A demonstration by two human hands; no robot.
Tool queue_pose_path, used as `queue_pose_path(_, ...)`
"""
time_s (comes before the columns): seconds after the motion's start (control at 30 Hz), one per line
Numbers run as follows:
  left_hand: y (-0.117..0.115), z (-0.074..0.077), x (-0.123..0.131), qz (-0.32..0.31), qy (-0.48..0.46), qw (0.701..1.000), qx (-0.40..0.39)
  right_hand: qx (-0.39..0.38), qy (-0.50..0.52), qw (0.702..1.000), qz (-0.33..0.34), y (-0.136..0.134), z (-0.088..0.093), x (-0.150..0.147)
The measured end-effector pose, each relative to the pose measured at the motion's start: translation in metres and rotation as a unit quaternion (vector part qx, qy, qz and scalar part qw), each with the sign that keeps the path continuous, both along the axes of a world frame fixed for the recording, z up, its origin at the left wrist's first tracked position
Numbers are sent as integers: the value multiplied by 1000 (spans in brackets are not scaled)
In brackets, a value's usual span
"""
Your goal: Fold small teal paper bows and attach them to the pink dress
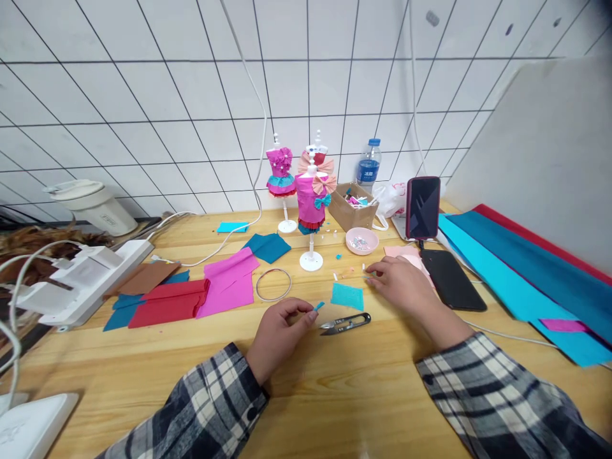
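Observation:
My left hand (pixel 280 331) rests on the wooden table (pixel 335 395) with thumb and forefinger pinched on a tiny teal fabric scrap (pixel 319 306). Black thread snips (pixel 345 324) lie just to its right. A teal fabric square (pixel 347 296) sits beyond the snips. My right hand (pixel 401 284) lies knuckles up to the right of that square, fingertips closed over something small near scattered bits. Past both hands stands a small mannequin in a pink dress with bows (pixel 312 204), and a second dressed mannequin (pixel 281 172) behind it.
Pink (pixel 229 284), red (pixel 169 303), brown and teal fabric sheets lie at left beside a wire ring (pixel 273 284). A pink dish (pixel 362 241), cardboard box (pixel 351 207), water bottle (pixel 368 162), two phones (pixel 423 207) and long blue sheets (pixel 526 280) fill the right. A power strip (pixel 81 274) is far left.

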State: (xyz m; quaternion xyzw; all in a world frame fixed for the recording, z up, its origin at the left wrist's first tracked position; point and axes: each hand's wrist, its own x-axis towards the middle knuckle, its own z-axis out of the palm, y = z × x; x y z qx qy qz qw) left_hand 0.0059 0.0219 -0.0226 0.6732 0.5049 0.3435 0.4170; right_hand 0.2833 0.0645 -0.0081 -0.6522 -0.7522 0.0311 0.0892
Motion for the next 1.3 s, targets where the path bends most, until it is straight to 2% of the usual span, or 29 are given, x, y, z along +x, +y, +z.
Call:
queue_pose_path(0.17, 2, 0, 1, 5, -2, 1000, -5, 2, 34, 999, -13, 2, -9, 0)
queue_pose_path(0.23, 2, 0, 1, 10, -11, 1000, -11, 1, 103, 995, -12, 2, -8, 2)
queue_pose_path(0.3, 3, 2, 0, 4, -49, 999, -4, -17, 225, 974, -11, -2, -4, -1)
queue_pose_path(0.33, 2, 5, 0, -9, -79, 997, 3, -40, 307, 951, -9, -7, -1, -5)
queue_pose_path(0.37, 1, 7, 1, -31, -111, 993, 12, -77, 396, 915, -5, -12, 2, -11)
queue_pose_path(0.43, -3, 13, 3, -89, -150, 984, 24, -159, 566, 809, -13, -25, 9, -26)
queue_pose_path(0.5, -9, 17, 6, -142, -146, 979, 24, -219, 656, 722, -20, -39, 16, -42)
queue_pose_path(0.53, -12, 18, 9, -159, -136, 978, 22, -231, 679, 697, -19, -44, 18, -50)
queue_pose_path(0.6, -17, 18, 13, -174, -118, 977, 14, -248, 702, 668, -20, -53, 20, -63)
queue_pose_path(0.7, -20, 18, 17, -170, -110, 979, 8, -265, 710, 652, -23, -58, 18, -74)
queue_pose_path(0.8, -20, 18, 19, -177, -99, 979, 20, -251, 721, 645, -24, -58, 16, -77)
queue_pose_path(0.9, -18, 19, 18, -194, -106, 975, 31, -235, 728, 644, -34, -57, 15, -76)
queue_pose_path(1.03, -18, 18, 15, -183, -128, 975, 25, -215, 735, 642, -45, -56, 13, -73)
queue_pose_path(1.3, -16, 17, 11, -175, -118, 977, 15, -218, 741, 635, -17, -55, 8, -69)
